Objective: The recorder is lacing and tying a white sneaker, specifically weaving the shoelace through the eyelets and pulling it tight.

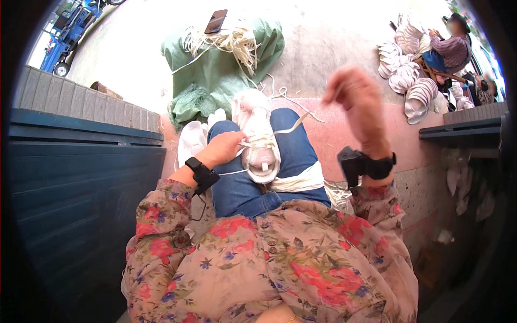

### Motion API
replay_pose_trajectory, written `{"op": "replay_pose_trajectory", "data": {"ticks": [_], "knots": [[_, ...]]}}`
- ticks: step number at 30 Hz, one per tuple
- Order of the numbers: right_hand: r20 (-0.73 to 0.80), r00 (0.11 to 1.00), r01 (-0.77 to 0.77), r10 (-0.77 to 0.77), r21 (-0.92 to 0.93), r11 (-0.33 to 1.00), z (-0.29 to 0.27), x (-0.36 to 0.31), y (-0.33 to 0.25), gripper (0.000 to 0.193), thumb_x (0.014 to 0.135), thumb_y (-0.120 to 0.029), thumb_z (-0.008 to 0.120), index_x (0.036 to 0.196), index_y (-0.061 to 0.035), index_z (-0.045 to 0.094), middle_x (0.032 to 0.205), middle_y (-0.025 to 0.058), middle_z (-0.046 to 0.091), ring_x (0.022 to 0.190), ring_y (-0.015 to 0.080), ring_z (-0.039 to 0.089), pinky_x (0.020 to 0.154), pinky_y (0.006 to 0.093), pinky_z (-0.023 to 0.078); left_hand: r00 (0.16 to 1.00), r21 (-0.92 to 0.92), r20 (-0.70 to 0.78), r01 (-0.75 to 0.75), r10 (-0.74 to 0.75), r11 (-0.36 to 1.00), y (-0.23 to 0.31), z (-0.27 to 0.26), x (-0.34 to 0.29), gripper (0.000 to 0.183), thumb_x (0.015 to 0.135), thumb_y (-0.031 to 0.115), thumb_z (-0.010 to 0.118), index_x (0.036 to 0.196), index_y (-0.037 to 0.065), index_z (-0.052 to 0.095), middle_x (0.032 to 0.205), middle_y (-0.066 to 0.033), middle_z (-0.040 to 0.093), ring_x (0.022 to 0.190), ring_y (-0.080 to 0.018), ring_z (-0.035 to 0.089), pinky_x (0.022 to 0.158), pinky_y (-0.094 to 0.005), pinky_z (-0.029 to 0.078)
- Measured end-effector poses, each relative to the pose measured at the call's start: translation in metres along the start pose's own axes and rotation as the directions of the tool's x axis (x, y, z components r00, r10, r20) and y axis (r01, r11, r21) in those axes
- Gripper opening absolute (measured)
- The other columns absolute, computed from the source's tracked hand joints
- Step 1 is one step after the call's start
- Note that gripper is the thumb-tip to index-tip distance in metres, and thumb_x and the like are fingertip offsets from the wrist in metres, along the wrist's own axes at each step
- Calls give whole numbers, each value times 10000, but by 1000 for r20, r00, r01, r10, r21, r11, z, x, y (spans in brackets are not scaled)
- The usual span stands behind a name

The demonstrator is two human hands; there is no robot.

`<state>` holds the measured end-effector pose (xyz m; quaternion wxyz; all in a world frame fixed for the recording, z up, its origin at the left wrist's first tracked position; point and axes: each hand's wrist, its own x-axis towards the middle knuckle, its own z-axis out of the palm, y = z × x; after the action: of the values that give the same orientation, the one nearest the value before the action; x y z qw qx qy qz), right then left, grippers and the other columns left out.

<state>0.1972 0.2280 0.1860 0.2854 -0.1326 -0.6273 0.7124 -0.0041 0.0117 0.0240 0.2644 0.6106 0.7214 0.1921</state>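
A pale pink and white shoe [260,156] lies between my thighs, its heel opening toward me. My left hand [225,147] is closed at the left side of its lacing, thumb and fingers against the shoe. Raised to the right, my right hand [356,99] is smeared by motion, with its fingers drawn together. A flat cream shoelace [291,127] runs taut from the eyelets up toward those fingertips; the very end is blurred. Another lace end trails left of the shoe, below my left hand. A bundle of white laces [299,178] rests across my right thigh.
Ahead, a green cloth-covered stack [188,72] carries a heap of cream laces [237,46] and a phone [216,21]. White shoes [191,141] sit by my left knee. Dark blue panels [86,188] flank my left. Another person [451,48] sits far right beside stacked shoe parts [421,99].
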Motion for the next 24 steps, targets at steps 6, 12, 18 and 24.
{"op": "replay_pose_trajectory", "data": {"ticks": [6, 12, 18, 24], "knots": [[302, 465, -790, 832, -282, 544, 62, -46, 113, 213, 874, -246, 482, 848, -45, 549, 613, 9, 549, 473, 84, 536, 418, 207, 451, 992, 189, -91, -64, 82, 980, 13, -7, -18, 97, 771, 136, 486, 782, 45, 519, 714, -144, 573, 673, -329, 570, 563, -410, 450], [255, 600, -733, 758, -205, 649, 93, -68, 173, 224, 863, -114, 403, 996, 6, 536, 609, 26, 529, 458, 86, 509, 402, 212, 437, 994, 345, -105, 42, -5, 938, 26, -2, -36, 70, 764, 104, 484, 738, 43, 464, 606, -134, 561, 577, -317, 572, 519, -399, 456], [32, 740, -641, 672, -267, 719, 104, -69, 178, 243, 824, -65, 365, 972, 28, 535, 558, 51, 503, 415, 129, 494, 365, 258, 412, 953, 115, -256, 199, -165, 973, 40, 19, -37, 77, 792, 114, 469, 802, 43, 441, 578, -162, 554, 550, -332, 574, 481, -421, 447], [61, 750, -583, 659, -408, 702, 107, -65, 194, 128, 802, -51, 391, 784, 30, 489, 593, 135, 540, 493, 235, 554, 431, 348, 428, 955, 145, -226, 228, -192, 963, 34, 30, -34, 98, 811, 135, 450, 816, 38, 460, 568, -168, 555, 556, -336, 578, 492, -425, 453]]}}
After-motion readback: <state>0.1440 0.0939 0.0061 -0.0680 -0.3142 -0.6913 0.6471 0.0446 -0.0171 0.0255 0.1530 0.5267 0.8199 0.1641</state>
